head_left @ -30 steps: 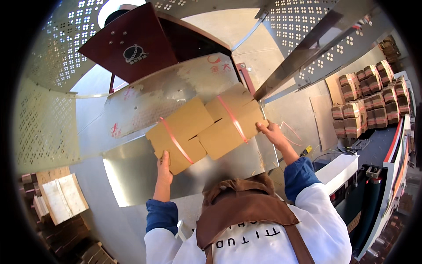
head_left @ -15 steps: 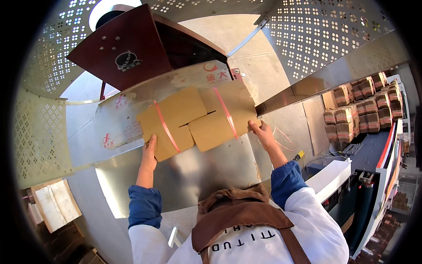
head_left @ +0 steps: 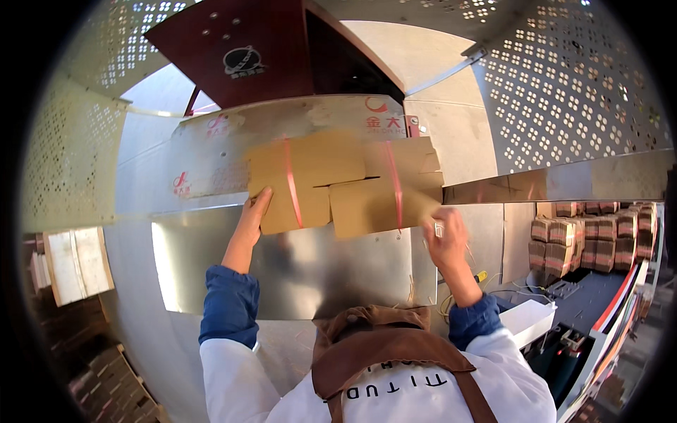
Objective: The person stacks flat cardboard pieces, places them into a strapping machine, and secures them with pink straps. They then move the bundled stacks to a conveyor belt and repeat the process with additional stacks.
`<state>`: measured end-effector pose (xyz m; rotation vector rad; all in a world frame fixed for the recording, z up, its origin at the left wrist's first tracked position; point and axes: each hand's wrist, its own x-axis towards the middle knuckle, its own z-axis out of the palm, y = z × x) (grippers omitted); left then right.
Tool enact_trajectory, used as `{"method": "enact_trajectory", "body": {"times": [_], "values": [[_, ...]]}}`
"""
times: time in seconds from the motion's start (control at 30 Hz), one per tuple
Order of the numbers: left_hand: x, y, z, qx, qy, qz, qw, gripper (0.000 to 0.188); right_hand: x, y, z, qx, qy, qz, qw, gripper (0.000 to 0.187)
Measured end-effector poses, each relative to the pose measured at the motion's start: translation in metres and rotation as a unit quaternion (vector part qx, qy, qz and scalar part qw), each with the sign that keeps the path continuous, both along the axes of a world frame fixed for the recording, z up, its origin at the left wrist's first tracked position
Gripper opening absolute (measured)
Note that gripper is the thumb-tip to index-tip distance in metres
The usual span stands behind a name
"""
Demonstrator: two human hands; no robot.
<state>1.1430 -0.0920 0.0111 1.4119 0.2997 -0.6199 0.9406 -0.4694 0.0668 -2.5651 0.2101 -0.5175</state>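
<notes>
A bundle of flat brown cardboard blanks (head_left: pixel 360 204), bound by two pink straps (head_left: pixel 397 190), lies on the metal bench (head_left: pixel 317 275) in front of me. My left hand (head_left: pixel 255 215) grips its left edge, thumb on top and the other fingers hidden underneath. At the bundle's lower right corner is my right hand (head_left: pixel 448 236), fingers curled closed and slightly blurred. A small whitish bit shows at those fingers, too unclear to name. The cardboard near that corner is blurred too.
A dark red machine housing (head_left: pixel 240 53) rises beyond the bundle, with perforated metal guards (head_left: pixel 564 92) around it. Strapped cardboard stacks (head_left: pixel 557 243) stand at the right, near a white tray (head_left: pixel 525 321). A yellow-handled tool (head_left: pixel 481 276) lies right of my right hand.
My right hand has gone from resting spread on the bundle's right edge to curling its fingers by the lower corner. My left hand keeps its hold. The whole view has shifted and turned slightly.
</notes>
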Motion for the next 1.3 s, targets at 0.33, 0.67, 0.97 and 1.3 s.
{"method": "enact_trajectory", "body": {"times": [0.33, 0.67, 0.97, 1.3], "values": [[-0.008, 0.003, -0.002, -0.015, 0.017, 0.007, 1.0, 0.065, 0.142, 0.073, 0.007, -0.219, 0.028, 0.247, 0.944, 0.062], [0.006, 0.002, 0.005, -0.085, 0.029, -0.012, 0.996, 0.067, 0.129, 0.095, -0.012, -0.224, 0.066, 0.182, 0.955, 0.058], [0.002, -0.011, 0.006, -0.07, 0.085, 0.096, 0.989, 0.063, 0.122, 0.101, -0.029, -0.196, 0.041, 0.202, 0.959, 0.058], [0.007, -0.018, -0.004, -0.033, 0.083, 0.124, 0.988, 0.071, 0.13, 0.094, -0.037, -0.165, 0.031, 0.221, 0.961, 0.059]]}}
